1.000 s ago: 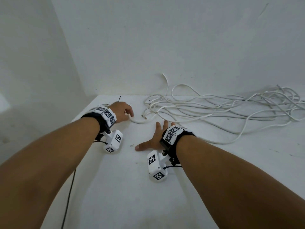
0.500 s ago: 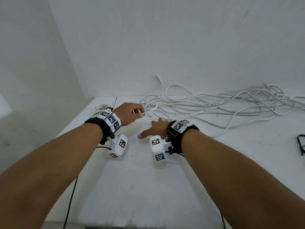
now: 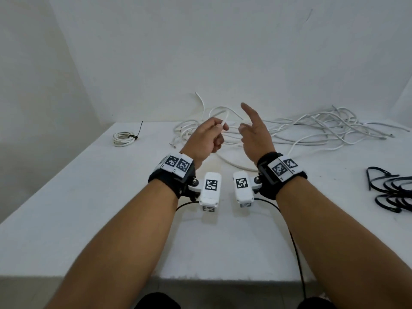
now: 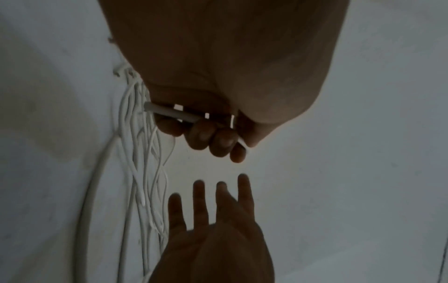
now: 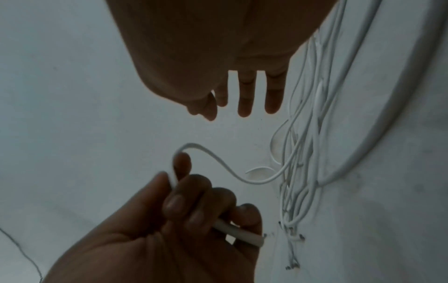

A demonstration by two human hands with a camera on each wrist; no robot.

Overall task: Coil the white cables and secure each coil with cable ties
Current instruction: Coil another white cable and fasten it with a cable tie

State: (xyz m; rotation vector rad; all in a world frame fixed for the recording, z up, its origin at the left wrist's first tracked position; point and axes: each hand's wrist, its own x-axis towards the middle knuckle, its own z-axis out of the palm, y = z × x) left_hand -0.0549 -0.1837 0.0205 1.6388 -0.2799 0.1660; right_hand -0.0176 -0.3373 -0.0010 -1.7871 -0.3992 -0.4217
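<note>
Left hand is up off the table, fingers curled round the end of a white cable in the middle of the frame, the cut end poking out past the little finger in the left wrist view. Right hand hovers just beside it, fingers straight and spread, gripping nothing (poised, I'd say, to take the first loop). The cable trails down into the loose tangle of cables sprawled across the upper right, all uncoiled. Over at the upper left, one finished coil lies flat with a black tie cinched round it, so one is done. At the right edge a bunch of black cable ties waits. By my reckoning this is early: most of the pile remains, and this cable's coil hasn't begun.
</note>
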